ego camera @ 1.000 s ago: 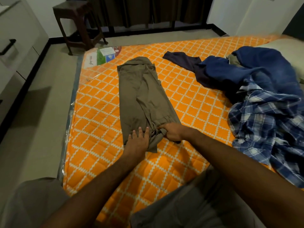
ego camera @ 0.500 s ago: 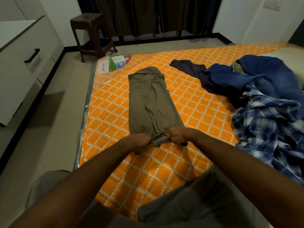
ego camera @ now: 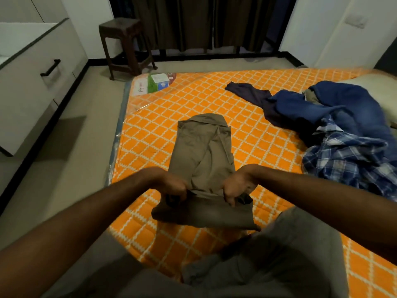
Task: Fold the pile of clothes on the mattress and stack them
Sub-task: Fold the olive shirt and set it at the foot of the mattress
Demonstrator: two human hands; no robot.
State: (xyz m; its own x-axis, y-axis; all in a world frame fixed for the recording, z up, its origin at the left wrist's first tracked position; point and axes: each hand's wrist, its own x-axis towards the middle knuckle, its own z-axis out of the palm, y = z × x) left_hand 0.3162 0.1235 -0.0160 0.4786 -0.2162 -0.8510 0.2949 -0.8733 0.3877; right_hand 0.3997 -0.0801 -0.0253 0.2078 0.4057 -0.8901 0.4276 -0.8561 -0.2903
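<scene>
An olive-brown garment, folded into a long strip, lies in the middle of the orange patterned mattress. Its near end is lifted off the mattress and hangs toward me. My left hand grips the left side of that raised end. My right hand grips its right side. At the right lies a loose pile of clothes: a blue checked shirt, blue jeans and a dark navy piece.
A dark wooden stool stands on the floor beyond the mattress's far left corner. A white drawer unit juts out at the left. A pale pillow lies at the far right. My grey-trousered knees fill the bottom.
Both hands went from pressing the garment's near end flat to gripping it and lifting it up toward me. The camera view shifted back and lower.
</scene>
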